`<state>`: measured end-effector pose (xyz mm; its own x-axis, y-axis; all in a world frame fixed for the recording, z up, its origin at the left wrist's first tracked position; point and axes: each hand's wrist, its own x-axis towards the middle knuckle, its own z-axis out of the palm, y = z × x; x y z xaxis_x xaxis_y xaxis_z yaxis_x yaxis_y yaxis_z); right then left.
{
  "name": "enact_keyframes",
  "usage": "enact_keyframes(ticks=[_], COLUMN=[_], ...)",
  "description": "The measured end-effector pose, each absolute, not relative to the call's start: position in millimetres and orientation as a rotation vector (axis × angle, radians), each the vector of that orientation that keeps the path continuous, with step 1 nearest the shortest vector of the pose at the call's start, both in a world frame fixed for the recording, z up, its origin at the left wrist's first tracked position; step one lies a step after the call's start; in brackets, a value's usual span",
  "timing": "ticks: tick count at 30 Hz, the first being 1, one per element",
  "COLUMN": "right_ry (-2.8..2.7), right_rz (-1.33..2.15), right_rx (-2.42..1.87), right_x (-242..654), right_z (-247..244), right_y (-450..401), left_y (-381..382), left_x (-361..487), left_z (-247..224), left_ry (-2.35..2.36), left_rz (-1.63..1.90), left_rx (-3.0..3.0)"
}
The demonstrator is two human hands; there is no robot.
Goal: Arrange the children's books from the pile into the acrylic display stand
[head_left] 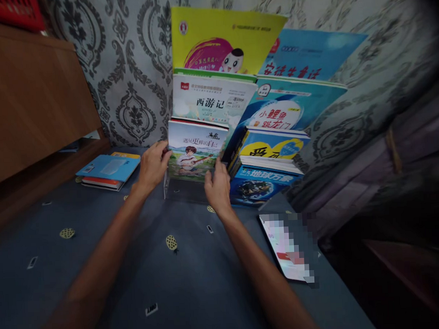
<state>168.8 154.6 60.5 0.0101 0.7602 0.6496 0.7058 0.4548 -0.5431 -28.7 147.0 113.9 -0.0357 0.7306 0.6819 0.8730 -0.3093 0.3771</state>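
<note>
A small book (195, 151) with a guitar player on its cover stands upright in the front left of a clear stand (187, 189). My left hand (153, 167) grips its left edge, thumb in front. On its right edge my right hand (218, 184) closes, fingers partly hidden behind the cover. Behind it rise a white book (209, 99) and a taller yellow-green book (221, 38). Right of them stand blue books (299, 90), a yellow and blue book (269, 145) and an earth-cover book (257, 187).
A small stack of books (110, 167) lies at the left beside a wooden cabinet (34, 95). A phone (286, 246), partly pixelated, rests near the right edge of the dark blue cloth (136, 265). Patterned wallpaper is behind; a curtain hangs at the right.
</note>
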Motion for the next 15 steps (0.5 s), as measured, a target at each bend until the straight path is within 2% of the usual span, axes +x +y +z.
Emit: enact_keyframes(ticks=[15], right_ry=[-1.694], right_rz=[0.007], right_rx=[-1.227], right_x=[169.2], right_z=[56.6], right_y=[157.1], left_y=[149.2], left_x=[-30.5], left_z=[113.4], left_ry=[-1.708], left_rz=[-1.276], left_rx=[-2.054])
